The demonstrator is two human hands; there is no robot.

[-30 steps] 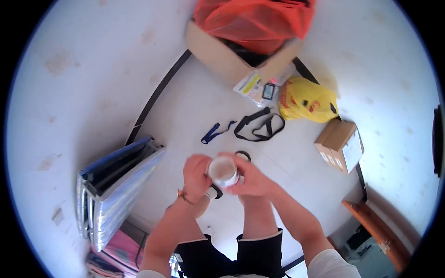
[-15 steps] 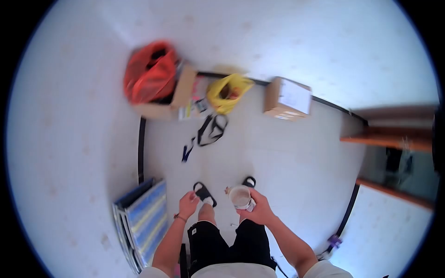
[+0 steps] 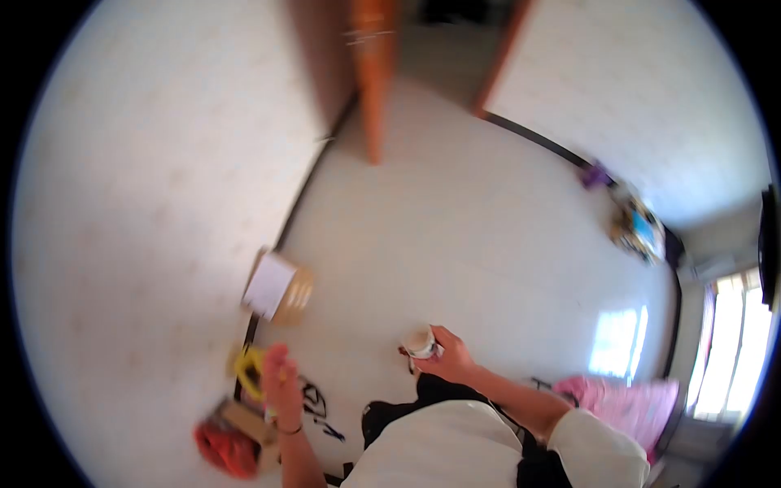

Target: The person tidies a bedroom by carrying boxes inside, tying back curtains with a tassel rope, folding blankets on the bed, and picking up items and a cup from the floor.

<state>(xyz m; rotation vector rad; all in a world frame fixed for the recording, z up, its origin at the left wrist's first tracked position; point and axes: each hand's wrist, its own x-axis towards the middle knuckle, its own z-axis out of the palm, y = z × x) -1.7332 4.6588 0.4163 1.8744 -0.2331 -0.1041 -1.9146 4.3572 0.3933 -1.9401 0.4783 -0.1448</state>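
My right hand [image 3: 452,358] is wrapped round the side of a whitish cup [image 3: 421,342] in front of my body. The cup's open top faces up toward me; I cannot make out what is inside. A small dark reddish bit shows at the cup's left side, too blurred to name. My left hand [image 3: 281,386] is raised to the left, fingers stretched out and somewhat smeared, with nothing visible in it. Behind it, lower down, lies a yellow bag [image 3: 248,370], partly covered by the hand.
A cardboard box [image 3: 297,297] with a white sheet stands by the left wall. A red bag [image 3: 224,450] and black straps [image 3: 313,398] lie lower left. Ahead is an orange-brown door [image 3: 372,81] beside a doorway. Pink cloth [image 3: 614,404] and piled items [image 3: 637,230] are at right.
My view has swung right, bringing the doorway and window into sight; the bags and box now lie at lower left. My left hand has risen and opened. The cup stays in my right hand.
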